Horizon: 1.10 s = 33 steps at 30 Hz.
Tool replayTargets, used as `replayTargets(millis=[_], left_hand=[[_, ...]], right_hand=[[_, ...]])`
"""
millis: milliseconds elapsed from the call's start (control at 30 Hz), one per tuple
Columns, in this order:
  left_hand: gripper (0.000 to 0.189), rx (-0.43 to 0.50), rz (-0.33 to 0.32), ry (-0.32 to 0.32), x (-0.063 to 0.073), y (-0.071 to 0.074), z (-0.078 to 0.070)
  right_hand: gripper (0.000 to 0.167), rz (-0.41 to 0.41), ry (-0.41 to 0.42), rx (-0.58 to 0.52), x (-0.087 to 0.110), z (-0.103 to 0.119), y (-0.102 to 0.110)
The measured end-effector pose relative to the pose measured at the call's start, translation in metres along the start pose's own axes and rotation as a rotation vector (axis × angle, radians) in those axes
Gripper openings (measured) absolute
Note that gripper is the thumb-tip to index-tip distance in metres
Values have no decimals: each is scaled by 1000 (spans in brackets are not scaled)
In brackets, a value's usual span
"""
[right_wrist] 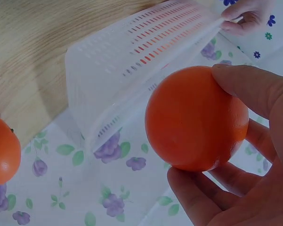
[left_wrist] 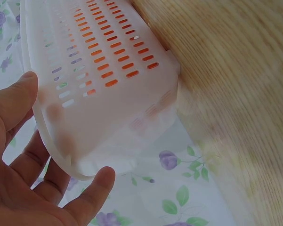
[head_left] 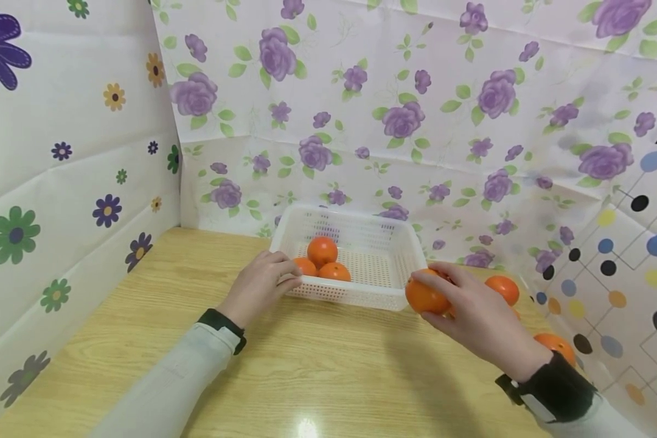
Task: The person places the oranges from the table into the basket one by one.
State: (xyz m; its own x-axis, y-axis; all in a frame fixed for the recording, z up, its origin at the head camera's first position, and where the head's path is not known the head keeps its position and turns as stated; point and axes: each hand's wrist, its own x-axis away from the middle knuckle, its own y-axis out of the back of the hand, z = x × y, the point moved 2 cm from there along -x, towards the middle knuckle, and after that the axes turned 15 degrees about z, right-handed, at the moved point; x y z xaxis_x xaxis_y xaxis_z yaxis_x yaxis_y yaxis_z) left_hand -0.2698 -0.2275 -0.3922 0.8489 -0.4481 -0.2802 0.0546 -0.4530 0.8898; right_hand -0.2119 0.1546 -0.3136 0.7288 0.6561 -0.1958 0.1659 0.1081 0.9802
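A white perforated plastic basket (head_left: 372, 296) stands at the back of the table. My left hand (head_left: 263, 281) grips its front left corner; in the left wrist view, the thumb lies on the rim and some fingertips show faintly through the wall. Inside, an orange (head_left: 322, 250) sits at the left beside two others partly hidden by the front wall. At the basket's front right corner, my right hand (head_left: 471, 310) holds an orange (right_wrist: 195, 117) between thumb and fingers, outside the basket in the right wrist view.
More oranges lie right of the basket, partly behind my right hand, among them one orange (head_left: 502, 288) farther back and another orange (head_left: 555, 347) by my wrist. Flowered sheeting (head_left: 350, 121) rises behind the wooden table (head_left: 317, 365), with dotted sheeting (head_left: 624, 274) at the right.
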Motion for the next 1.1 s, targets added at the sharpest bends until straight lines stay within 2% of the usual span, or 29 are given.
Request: replayTargets(millis=[233, 500, 800, 1100], left_hand=[[15, -5, -9, -5, 0, 1, 1], [17, 1, 6, 2, 1, 0, 1], [16, -11, 10, 9, 1, 0, 1], [17, -8, 13, 12, 1, -2, 0]], right_hand=[[68, -2, 8, -23, -19, -7, 1], [63, 46, -22, -34, -39, -17, -6], [61, 119, -110, -123, -59, -25, -13], [61, 139, -108, -103, -79, -30, -23]])
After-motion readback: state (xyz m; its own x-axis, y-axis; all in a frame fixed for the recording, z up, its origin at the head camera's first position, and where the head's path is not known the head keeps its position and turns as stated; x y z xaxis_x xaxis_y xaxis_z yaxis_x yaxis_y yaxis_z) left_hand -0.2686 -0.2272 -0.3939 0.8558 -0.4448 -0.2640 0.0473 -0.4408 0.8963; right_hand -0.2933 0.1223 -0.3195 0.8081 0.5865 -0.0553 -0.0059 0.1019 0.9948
